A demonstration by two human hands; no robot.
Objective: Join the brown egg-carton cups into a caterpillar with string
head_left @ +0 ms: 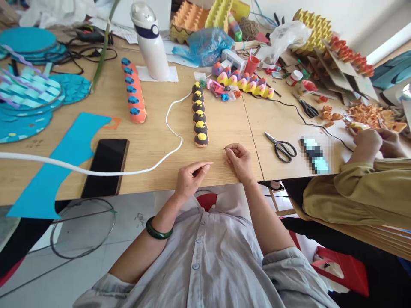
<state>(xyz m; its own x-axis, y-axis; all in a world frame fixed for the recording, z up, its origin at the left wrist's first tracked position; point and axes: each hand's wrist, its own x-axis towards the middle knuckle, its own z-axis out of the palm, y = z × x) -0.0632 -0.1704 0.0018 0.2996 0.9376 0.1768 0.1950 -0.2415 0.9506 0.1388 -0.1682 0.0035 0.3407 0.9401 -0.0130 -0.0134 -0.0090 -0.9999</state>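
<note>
Close to the table's front edge, my left hand has its thumb and index finger pressed almost together; anything between them is too small to tell. To its right, my right hand is curled in a pinch, with a tiny dark tip at its fingers that I cannot make out. The hands are apart. Just beyond them lies a dark egg-carton strip with yellow tops. Black-handled scissors lie right of my right hand.
A phone, blue sheet and white cable lie left. Farther back are an orange strip, a white bottle-shaped object and a yellow-purple carton. A co-worker's hands work at right.
</note>
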